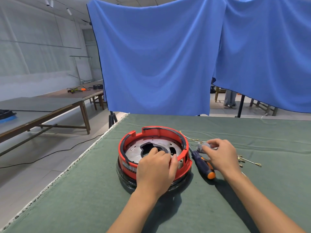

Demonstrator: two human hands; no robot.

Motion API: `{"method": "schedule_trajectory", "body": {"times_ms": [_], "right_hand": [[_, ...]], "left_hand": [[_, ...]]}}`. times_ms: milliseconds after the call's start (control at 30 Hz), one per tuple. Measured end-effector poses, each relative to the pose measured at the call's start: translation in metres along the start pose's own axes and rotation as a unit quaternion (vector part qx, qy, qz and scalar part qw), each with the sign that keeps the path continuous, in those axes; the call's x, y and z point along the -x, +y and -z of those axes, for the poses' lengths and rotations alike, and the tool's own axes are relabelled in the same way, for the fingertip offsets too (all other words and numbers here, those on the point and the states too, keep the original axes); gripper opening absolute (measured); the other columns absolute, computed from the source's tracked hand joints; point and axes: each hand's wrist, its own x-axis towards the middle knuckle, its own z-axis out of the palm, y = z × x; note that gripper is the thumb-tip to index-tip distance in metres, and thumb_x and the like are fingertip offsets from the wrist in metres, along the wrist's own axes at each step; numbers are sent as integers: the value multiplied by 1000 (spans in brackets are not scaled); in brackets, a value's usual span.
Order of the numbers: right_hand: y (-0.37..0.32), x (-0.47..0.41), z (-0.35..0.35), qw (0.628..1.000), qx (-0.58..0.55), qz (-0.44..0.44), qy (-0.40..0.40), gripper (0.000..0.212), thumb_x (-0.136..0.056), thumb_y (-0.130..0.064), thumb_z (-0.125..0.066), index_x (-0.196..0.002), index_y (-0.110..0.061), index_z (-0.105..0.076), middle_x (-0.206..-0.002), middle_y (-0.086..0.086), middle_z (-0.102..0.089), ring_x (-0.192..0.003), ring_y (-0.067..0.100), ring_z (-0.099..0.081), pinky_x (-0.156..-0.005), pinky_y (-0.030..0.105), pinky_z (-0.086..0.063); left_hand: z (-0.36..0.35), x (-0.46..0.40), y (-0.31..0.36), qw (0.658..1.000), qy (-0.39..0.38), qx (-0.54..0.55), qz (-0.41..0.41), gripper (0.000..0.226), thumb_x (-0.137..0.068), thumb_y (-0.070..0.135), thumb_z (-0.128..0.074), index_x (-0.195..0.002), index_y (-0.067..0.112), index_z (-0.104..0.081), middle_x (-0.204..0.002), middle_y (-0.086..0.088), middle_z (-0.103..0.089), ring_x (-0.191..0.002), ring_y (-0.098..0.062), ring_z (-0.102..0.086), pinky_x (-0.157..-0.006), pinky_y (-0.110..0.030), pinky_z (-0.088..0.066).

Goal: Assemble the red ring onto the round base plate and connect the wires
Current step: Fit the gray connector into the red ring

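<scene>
The red ring [168, 133] sits around the round metal base plate [159, 143] on the green table cover. My left hand [156, 170] rests over the ring's near rim, fingers curled down onto the plate near its dark centre hole. My right hand [220, 155] is to the right of the ring and pinches a small grey connector block [201, 147]. Thin wires with brass terminals [247, 161] trail from under that hand to the right. More wire [190, 138] runs from the ring's far right side toward the block.
A screwdriver [202, 163] with a dark blue and orange handle lies between the ring and my right hand. The table's left edge [94, 145] drops to the floor. A blue curtain [159, 56] hangs behind the table; a person's legs [229, 100] show beyond it.
</scene>
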Motion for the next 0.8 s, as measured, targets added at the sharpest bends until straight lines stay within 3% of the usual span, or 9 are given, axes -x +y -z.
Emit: {"method": "schedule_trajectory", "body": {"times_ms": [67,133,200,333,500,700,800], "right_hand": [[-12,-1,6,979,-195,-60,-26,17,-82,-17,-70,-94,-5,-70,-82,9,-69,-78,24,-66,-58,29,-55],[-23,3,9,932,-333,-120,-76,12,-84,-9,-68,-93,-1,-68,-70,6,-70,-63,19,-67,-49,22,-54],[-32,9,11,888,-411,-162,-130,9,-85,-6,-65,-91,0,-67,-68,7,-72,-58,17,-69,-49,22,-55],[-41,20,10,824,-478,-206,-221,12,-84,-10,-64,-91,-2,-68,-84,16,-74,-71,22,-73,-51,21,-55],[-45,25,11,815,-489,-212,-229,21,-83,-17,-67,-102,-9,-63,-86,16,-74,-71,24,-73,-51,24,-55],[-47,28,10,830,-464,-201,-237,17,-81,-20,-68,-93,-8,-67,-84,15,-74,-70,23,-73,-52,25,-56],[-48,29,11,833,-457,-197,-241,29,-73,-25,-73,-94,-7,-65,-84,16,-74,-70,23,-73,-52,25,-56]], "left_hand": [[1,0,-2,1000,-4,2,-3,45,-86,37,-42,-46,19,-53,-46,7,-51,-55,-14,-51,-43,-22,-27],[1,0,-3,1000,-4,10,-4,46,-86,37,-42,-46,18,-53,-46,6,-51,-55,-14,-51,-42,-23,-29],[2,0,-3,1000,-6,21,0,46,-87,37,-42,-46,18,-52,-46,6,-50,-55,-14,-51,-42,-24,-29],[5,2,-7,999,-20,30,9,46,-88,38,-44,-47,18,-50,-48,5,-51,-58,-14,-50,-43,-24,-28],[6,3,-9,998,-30,47,17,43,-88,37,-48,-49,19,-50,-50,5,-52,-60,-14,-48,-46,-25,-30],[7,4,-9,998,-33,46,21,43,-87,36,-51,-48,18,-50,-49,5,-51,-58,-14,-48,-45,-24,-27],[7,4,-9,998,-35,47,24,44,-88,37,-49,-48,18,-50,-50,5,-52,-59,-13,-48,-46,-24,-27]]}}
